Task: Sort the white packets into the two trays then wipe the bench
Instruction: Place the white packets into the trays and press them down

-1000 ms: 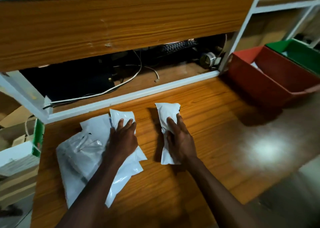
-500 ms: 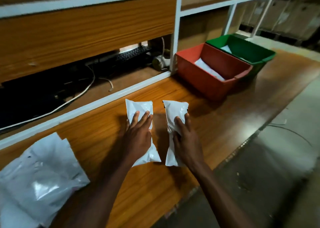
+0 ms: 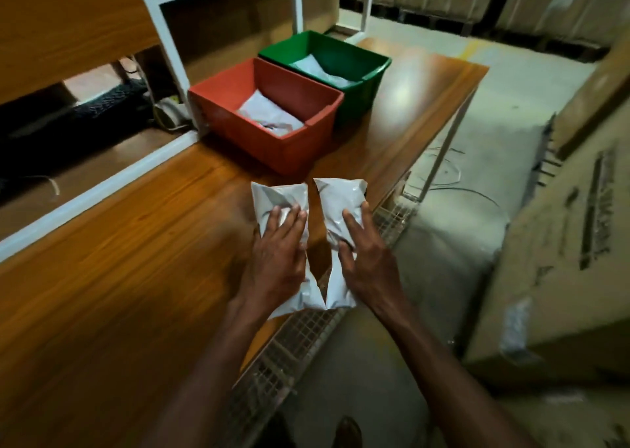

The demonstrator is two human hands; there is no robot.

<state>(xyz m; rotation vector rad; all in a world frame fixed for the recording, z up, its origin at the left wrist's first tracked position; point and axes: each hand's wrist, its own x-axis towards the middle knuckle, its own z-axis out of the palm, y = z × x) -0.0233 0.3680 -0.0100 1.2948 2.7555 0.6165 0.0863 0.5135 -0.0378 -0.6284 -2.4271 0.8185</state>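
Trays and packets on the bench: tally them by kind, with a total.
Red plastic tray: 1
Green plastic tray: 1
White plastic packets under the hands, one under the left hand at, one under the right hand at: 2
White packets visible inside the trays, exact number unclear.
Total, those aside: 4

You see two white packets point(image 3: 279, 195) point(image 3: 337, 199), red tray point(image 3: 272, 144) and green tray point(image 3: 358, 83), each holding white packets. Bench point(image 3: 119, 260) is orange-brown woodgrain, shelf frame point(image 3: 160, 28) white, boxes point(image 3: 562, 226) tan.
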